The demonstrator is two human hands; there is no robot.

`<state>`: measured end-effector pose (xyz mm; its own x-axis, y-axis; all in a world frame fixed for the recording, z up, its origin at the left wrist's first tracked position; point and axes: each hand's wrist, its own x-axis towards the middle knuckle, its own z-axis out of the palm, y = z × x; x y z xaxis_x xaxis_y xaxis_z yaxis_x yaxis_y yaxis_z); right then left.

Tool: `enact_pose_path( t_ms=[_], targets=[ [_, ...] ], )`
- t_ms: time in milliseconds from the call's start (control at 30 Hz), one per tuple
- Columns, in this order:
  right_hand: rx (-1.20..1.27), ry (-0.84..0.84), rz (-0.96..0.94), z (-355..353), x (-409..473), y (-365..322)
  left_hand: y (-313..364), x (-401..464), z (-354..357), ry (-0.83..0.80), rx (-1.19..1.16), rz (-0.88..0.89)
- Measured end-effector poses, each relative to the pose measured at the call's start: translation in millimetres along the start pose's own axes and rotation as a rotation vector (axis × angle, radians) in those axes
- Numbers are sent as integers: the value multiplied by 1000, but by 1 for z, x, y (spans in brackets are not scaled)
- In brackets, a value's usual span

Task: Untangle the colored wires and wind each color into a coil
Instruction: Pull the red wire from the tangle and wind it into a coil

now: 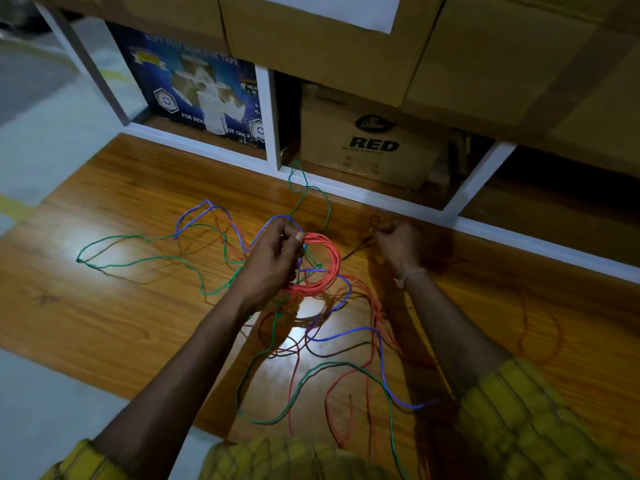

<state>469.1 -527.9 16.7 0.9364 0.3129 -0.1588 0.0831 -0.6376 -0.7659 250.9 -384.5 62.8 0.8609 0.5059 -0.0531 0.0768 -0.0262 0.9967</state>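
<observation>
My left hand point(277, 258) grips a round coil of red wire point(325, 261) above the wooden board, thumb pressed on its top. My right hand point(398, 242) is closed on a thin strand of red wire to the right of the coil. Loose red wire point(375, 327) trails from the coil down toward me. A green wire point(138, 261) loops out to the left and runs back to the shelf. A blue wire point(346, 332) weaves through the tangle and ends near my right sleeve. All three colours cross each other below the coil.
The wires lie on a glossy wooden board point(104, 306) set on a pale floor point(45, 403). A white shelf frame point(272, 109) stands behind, holding a blue tape carton point(194, 84) and a brown box marked RED point(370, 143). Cardboard boxes overhang above.
</observation>
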Motion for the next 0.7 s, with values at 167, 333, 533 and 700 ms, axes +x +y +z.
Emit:
enact_pose_path(
  t_ms=[167,333,533,700],
  targets=[
    [-168,-41,6,29,43,11,-2,7,3,57,-37,-40],
    [-329,105,29,62,87,53,-1,11,-2,85,-100,-75],
    [-410,84,-6,55,55,17,-2,14,-6,87,-111,-82],
    [-317,-73,-227,32,30,-6,-1,15,-5,98,-108,-91]
  ],
)
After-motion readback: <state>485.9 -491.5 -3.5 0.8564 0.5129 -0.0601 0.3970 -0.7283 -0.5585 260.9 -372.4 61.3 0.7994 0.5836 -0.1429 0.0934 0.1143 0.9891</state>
